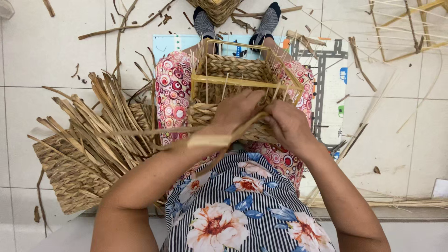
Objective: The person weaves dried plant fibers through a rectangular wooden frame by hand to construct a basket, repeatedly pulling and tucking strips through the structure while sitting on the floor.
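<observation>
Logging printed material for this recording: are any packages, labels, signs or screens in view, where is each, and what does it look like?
No packages, labels, signs or screens show.
Nearest thing: pale blue printed play mat with grey roads and small coloured pictures, flat on the tiled floor under the person's legs.
White sheet corner, right edge; whether printed cannot be told.
Both the left hand and right hand are on the half-woven rectangular straw basket.

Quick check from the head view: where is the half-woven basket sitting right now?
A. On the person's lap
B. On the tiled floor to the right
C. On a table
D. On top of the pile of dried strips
A. The half-woven basket rests on the person's patterned lap, with the left hand and right hand working a flat strip at its near wall.
</observation>
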